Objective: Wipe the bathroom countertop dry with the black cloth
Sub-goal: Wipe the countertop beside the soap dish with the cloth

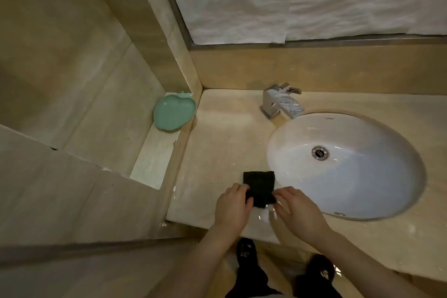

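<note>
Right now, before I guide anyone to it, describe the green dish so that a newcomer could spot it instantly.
Start at the white oval sink set in the beige countertop, then look left past the chrome faucet to the lower ledge beside the counter. At the ledge's far end, in the wall corner, sits the green dish. It is apple-shaped, empty, and the only mint-coloured thing among beige stone.

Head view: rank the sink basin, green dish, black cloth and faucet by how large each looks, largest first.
1. Sink basin, by far the largest.
2. Green dish.
3. Faucet and black cloth: they look about alike. Both hands cover the cloth's near edge, and it lies nearer the camera, so I leave them unranked.
</note>
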`<control>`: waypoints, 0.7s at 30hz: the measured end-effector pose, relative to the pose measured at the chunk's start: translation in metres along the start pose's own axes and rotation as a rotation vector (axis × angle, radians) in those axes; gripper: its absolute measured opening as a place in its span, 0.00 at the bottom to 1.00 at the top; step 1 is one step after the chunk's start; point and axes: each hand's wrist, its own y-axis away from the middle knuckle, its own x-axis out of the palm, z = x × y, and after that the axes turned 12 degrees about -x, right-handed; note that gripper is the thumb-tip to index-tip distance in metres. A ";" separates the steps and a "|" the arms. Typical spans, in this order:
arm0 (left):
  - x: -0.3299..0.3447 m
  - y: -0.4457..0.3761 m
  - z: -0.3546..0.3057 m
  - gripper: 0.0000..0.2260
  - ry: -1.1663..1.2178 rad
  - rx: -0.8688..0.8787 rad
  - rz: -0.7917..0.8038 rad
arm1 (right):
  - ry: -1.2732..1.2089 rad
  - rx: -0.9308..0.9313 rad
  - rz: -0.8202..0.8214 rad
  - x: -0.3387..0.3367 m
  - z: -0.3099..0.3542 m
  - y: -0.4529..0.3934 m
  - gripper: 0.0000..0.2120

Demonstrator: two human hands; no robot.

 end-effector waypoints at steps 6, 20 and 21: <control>0.017 -0.030 0.024 0.23 -0.003 0.100 0.053 | 0.162 -0.053 0.109 0.024 0.002 -0.035 0.20; 0.018 -0.046 0.009 0.16 0.533 -0.070 0.135 | 0.086 -0.098 -0.046 0.032 -0.022 -0.062 0.09; 0.014 -0.047 0.006 0.16 0.628 -0.089 0.154 | -0.041 -0.066 -0.034 0.026 -0.022 -0.060 0.13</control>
